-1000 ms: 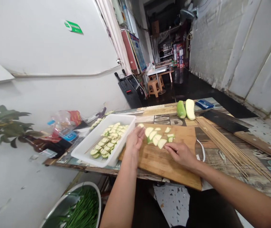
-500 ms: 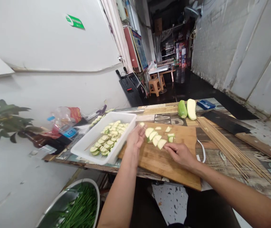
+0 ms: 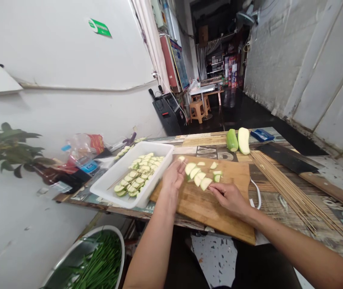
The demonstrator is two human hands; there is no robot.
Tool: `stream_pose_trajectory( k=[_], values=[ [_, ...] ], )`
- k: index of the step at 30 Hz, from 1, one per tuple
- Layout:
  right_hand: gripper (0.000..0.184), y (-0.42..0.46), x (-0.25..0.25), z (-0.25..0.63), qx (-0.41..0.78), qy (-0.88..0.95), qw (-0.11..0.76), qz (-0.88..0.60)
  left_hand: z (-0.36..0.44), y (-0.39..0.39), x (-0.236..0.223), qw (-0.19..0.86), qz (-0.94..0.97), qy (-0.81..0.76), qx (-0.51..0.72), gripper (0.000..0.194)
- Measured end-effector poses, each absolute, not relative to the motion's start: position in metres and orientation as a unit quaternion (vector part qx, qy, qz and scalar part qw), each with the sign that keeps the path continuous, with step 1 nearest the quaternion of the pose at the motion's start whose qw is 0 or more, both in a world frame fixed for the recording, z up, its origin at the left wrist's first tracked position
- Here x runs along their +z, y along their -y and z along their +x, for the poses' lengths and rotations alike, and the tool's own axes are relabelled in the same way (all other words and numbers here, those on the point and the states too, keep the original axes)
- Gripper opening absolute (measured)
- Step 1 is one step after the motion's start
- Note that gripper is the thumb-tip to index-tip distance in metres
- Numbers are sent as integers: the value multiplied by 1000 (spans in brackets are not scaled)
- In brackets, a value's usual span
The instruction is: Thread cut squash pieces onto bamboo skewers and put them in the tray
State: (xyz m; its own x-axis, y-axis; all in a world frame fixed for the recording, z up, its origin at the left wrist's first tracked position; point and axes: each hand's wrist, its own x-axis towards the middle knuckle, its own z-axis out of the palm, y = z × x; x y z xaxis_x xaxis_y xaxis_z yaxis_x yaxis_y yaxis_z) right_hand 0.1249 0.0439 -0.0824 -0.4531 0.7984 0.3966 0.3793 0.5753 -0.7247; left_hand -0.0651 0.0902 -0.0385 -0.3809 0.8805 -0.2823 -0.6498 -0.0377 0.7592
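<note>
A row of pale green squash slices (image 3: pixel 197 174) lies in a line on the wooden cutting board (image 3: pixel 216 212), apparently threaded on a thin skewer. My left hand (image 3: pixel 173 177) rests at the row's left side with its fingers stretched out against the slices. My right hand (image 3: pixel 228 196) is pinched at the row's near end, where the skewer comes out. A few loose slices (image 3: pixel 216 175) lie just beyond. Left of the board, a white tray (image 3: pixel 111 192) holds several filled skewers.
Two squash halves (image 3: pixel 238 140) lie at the table's far side. A bundle of bamboo skewers (image 3: pixel 285 188) and a cleaver (image 3: pixel 282 158) are to the right. A metal bowl of green chives (image 3: pixel 99 265) stands below left. Bags and a plant (image 3: pixel 5 148) crowd the left edge.
Both hands stay at the slice row on the board with only slight shifts. The view has tilted a little.
</note>
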Motion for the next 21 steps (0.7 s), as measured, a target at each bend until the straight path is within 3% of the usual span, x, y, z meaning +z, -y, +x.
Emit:
stream_pose_trajectory(
  k=[21],
  values=[
    [28, -42, -79, 126, 274, 809, 379, -356, -63, -91, -40, 521, 149, -422, 726, 6]
  ],
)
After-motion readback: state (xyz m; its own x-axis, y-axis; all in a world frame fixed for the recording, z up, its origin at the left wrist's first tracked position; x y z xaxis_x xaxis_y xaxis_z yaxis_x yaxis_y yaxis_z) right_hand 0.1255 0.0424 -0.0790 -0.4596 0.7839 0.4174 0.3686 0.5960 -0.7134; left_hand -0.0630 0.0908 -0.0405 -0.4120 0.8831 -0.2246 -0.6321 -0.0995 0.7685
